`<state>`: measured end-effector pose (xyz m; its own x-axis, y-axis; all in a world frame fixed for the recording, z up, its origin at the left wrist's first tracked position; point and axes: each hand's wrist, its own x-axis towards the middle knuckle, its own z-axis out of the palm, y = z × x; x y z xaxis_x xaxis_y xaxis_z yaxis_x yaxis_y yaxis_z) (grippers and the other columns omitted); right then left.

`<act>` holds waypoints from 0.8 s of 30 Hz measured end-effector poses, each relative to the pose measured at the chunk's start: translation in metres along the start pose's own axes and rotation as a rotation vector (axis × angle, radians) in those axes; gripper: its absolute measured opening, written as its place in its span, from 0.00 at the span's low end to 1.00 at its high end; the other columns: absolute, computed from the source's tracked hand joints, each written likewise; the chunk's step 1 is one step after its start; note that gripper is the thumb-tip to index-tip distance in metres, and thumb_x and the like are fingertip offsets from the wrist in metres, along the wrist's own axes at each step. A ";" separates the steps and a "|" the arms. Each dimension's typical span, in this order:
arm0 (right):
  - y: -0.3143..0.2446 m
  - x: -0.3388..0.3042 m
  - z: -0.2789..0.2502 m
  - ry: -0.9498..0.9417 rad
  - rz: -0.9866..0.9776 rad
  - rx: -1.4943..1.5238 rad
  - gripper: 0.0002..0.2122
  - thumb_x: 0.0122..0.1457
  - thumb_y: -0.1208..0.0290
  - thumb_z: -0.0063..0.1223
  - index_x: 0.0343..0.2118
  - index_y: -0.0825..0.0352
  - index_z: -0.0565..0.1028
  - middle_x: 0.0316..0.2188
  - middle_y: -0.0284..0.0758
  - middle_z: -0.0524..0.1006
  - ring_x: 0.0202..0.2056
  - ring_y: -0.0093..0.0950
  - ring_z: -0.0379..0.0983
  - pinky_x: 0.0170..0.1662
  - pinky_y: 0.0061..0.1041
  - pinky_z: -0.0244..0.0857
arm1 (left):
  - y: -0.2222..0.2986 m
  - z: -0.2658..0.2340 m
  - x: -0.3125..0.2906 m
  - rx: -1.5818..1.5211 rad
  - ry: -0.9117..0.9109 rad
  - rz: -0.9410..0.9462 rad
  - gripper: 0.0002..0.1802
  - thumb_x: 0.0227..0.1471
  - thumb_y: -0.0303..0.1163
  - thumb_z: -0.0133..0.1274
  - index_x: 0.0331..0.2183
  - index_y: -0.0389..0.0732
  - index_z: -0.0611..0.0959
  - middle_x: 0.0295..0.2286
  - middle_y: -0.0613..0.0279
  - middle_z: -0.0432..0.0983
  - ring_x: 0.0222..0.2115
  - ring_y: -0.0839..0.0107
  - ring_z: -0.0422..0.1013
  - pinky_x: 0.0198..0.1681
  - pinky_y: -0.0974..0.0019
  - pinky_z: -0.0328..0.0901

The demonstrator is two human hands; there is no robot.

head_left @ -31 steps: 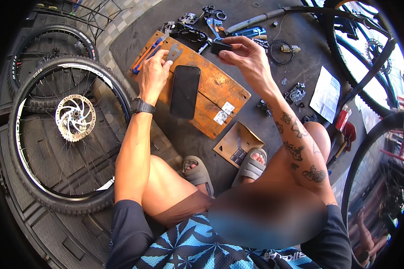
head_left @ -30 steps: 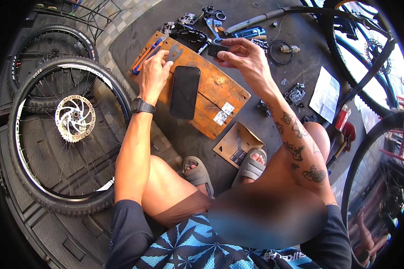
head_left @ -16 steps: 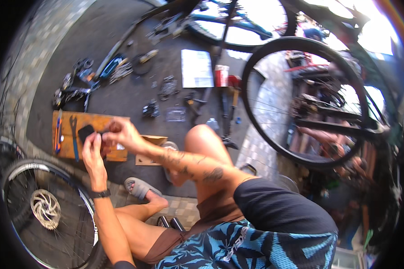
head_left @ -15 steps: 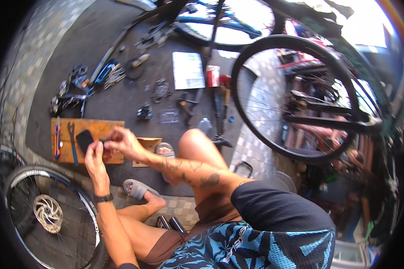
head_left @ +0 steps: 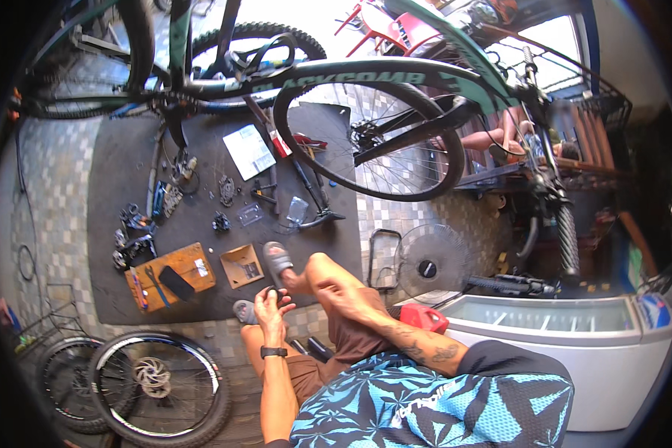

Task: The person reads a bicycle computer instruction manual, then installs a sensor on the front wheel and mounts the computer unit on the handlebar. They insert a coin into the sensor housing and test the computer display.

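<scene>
Teal tubing forms the bicycle frame (head_left: 455, 75) arched across the top, its spoked wheel (head_left: 369, 138) hung over a dark rubber mat (head_left: 119, 172). Strewn metal parts are seen on the mat; checkered tile borders it, with open floor at its left. A knobby wheel with disc rotor (head_left: 157, 377) lies lower left. A flat wooden board (head_left: 190, 263) carries a black phone (head_left: 176, 283), well apart from both hands. The left hand (head_left: 270, 310) is curled by the knee; its contents cannot be told. The right hand (head_left: 341, 291) rests on the thigh, its grasp unclear.
</scene>
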<state>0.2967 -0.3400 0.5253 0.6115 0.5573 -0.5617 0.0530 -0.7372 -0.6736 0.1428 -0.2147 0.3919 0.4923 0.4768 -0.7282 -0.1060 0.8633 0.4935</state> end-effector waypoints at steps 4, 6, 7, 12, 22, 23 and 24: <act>0.030 -0.036 -0.089 0.431 -0.063 -0.071 0.11 0.65 0.69 0.60 0.46 0.68 0.84 0.43 0.42 0.85 0.42 0.33 0.83 0.49 0.33 0.76 | 0.033 0.041 0.011 0.273 -0.058 0.113 0.15 0.66 0.32 0.59 0.50 0.36 0.80 0.33 0.61 0.80 0.25 0.77 0.75 0.23 0.68 0.78; 0.046 -0.038 -0.143 0.620 -0.058 -0.104 0.11 0.65 0.70 0.60 0.46 0.68 0.83 0.41 0.42 0.84 0.41 0.34 0.83 0.48 0.33 0.76 | 0.051 0.077 0.018 0.340 -0.075 0.157 0.17 0.66 0.33 0.60 0.52 0.35 0.80 0.31 0.64 0.78 0.24 0.78 0.73 0.23 0.70 0.77; 0.050 -0.036 -0.173 0.724 -0.039 -0.114 0.11 0.65 0.70 0.60 0.47 0.68 0.83 0.41 0.42 0.84 0.41 0.34 0.82 0.48 0.33 0.76 | 0.058 0.102 0.021 0.354 -0.081 0.164 0.19 0.66 0.34 0.60 0.53 0.34 0.79 0.30 0.64 0.77 0.24 0.78 0.73 0.23 0.70 0.77; 0.041 -0.008 -0.318 1.158 -0.369 -0.892 0.20 0.64 0.67 0.63 0.57 0.69 0.77 0.49 0.41 0.81 0.45 0.33 0.79 0.51 0.33 0.73 | 0.076 0.245 0.039 0.375 -0.289 0.208 0.22 0.70 0.35 0.53 0.58 0.33 0.78 0.39 0.57 0.79 0.36 0.70 0.78 0.33 0.63 0.83; 0.012 0.082 -0.450 0.619 -0.593 -0.354 0.26 0.58 0.59 0.66 0.49 0.78 0.74 0.45 0.55 0.77 0.48 0.54 0.74 0.55 0.48 0.67 | 0.027 0.449 0.100 0.280 0.041 0.579 0.16 0.68 0.33 0.58 0.54 0.39 0.83 0.34 0.68 0.80 0.33 0.80 0.76 0.31 0.75 0.75; 0.013 0.083 -0.456 0.520 -0.602 -0.292 0.23 0.57 0.61 0.68 0.48 0.72 0.75 0.44 0.51 0.77 0.48 0.51 0.75 0.53 0.47 0.68 | 0.024 0.456 0.104 0.281 0.079 0.595 0.16 0.67 0.33 0.59 0.53 0.39 0.84 0.33 0.69 0.80 0.32 0.81 0.75 0.30 0.77 0.74; 0.013 0.086 -0.460 0.501 -0.566 -0.317 0.21 0.58 0.62 0.68 0.49 0.70 0.75 0.45 0.49 0.78 0.48 0.50 0.75 0.54 0.47 0.68 | 0.022 0.461 0.107 0.309 0.091 0.620 0.15 0.66 0.33 0.61 0.52 0.39 0.86 0.35 0.69 0.81 0.33 0.82 0.75 0.32 0.76 0.74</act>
<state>0.7133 -0.4775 0.6892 0.7014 0.6958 0.1543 0.6342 -0.5106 -0.5807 0.5919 -0.2211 0.5439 0.3451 0.8897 -0.2989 -0.0869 0.3474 0.9337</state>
